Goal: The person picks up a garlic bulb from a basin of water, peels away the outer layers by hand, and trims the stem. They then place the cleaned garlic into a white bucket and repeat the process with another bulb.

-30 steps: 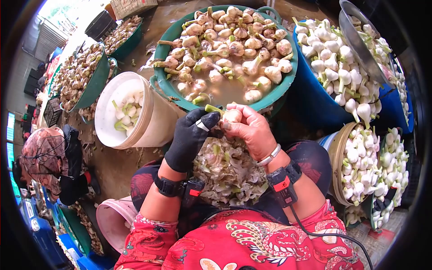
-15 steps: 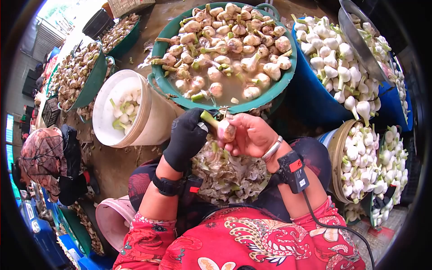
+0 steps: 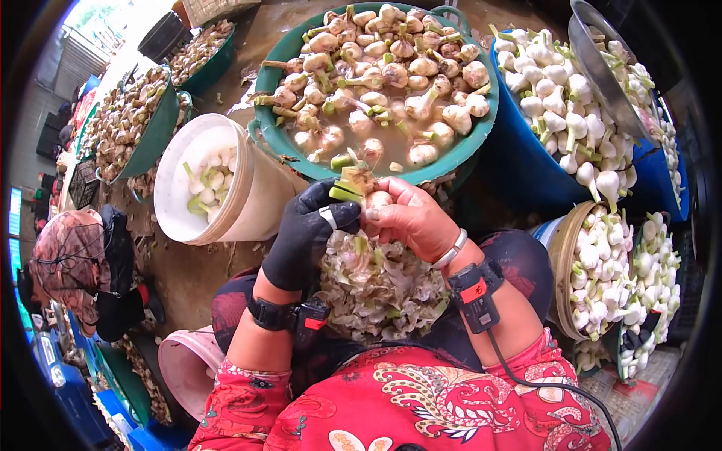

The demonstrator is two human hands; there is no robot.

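Note:
My left hand [image 3: 312, 225], in a black glove with a pale ring, pinches a garlic bulb [image 3: 378, 201] with a green stem and loose skin. Bare, my right hand [image 3: 418, 222] has its fingers closed on the right side of the same bulb. Both hands meet in front of the near rim of a green basin [image 3: 263, 105], which holds water and unpeeled garlic. Below them, a heap of papery garlic skins [image 3: 383, 289] lies between my legs.
A white bucket [image 3: 252, 188] with peeled cloves stands left of the basin. At the right are a blue tub [image 3: 519, 150] and a beige-rimmed bucket [image 3: 560, 255], both full of white garlic. A pink bucket [image 3: 180, 361] is at lower left; a person [image 3: 71, 263] is at the left edge.
The left hand has turned, its fingers now reaching further across the bulb. The stem and skin have shifted, standing up above the fingers. The right hand has changed its grip.

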